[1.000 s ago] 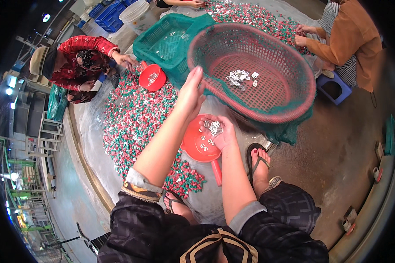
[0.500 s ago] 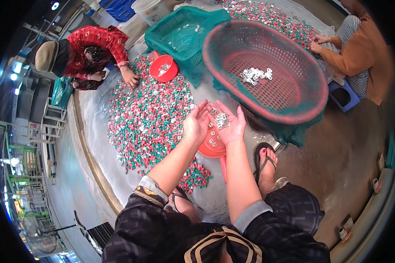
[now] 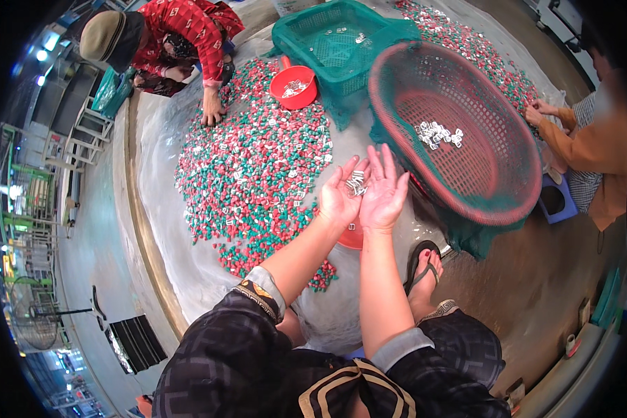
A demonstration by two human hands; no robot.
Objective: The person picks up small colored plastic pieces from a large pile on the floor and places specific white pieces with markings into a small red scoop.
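My left hand (image 3: 338,200) is cupped with several small silver, buckle-like metal pieces (image 3: 356,183) lying in it against the fingers. Right beside it, my right hand (image 3: 384,196) is turned palm up, its fingers stretched out and no pieces on its palm. Below both hands, a red scoop (image 3: 351,238) is mostly covered by my wrists; one small piece shows in it. To the left spreads a heap of small red and green chips (image 3: 258,167) with similar silver pieces mixed in.
A large red mesh basket (image 3: 460,174) with silver pieces stands at the right, over green netting. Behind is a green basket (image 3: 327,52). A second red scoop (image 3: 302,94) rests on the heap. One co-worker's hand (image 3: 212,108) touches the heap; another person (image 3: 571,146) crouches at right.
The silver pieces have passed from my right palm into my left hand. My right hand's fingers now stretch upward beside it. The view has shifted, and the co-worker at left still reaches into the heap.
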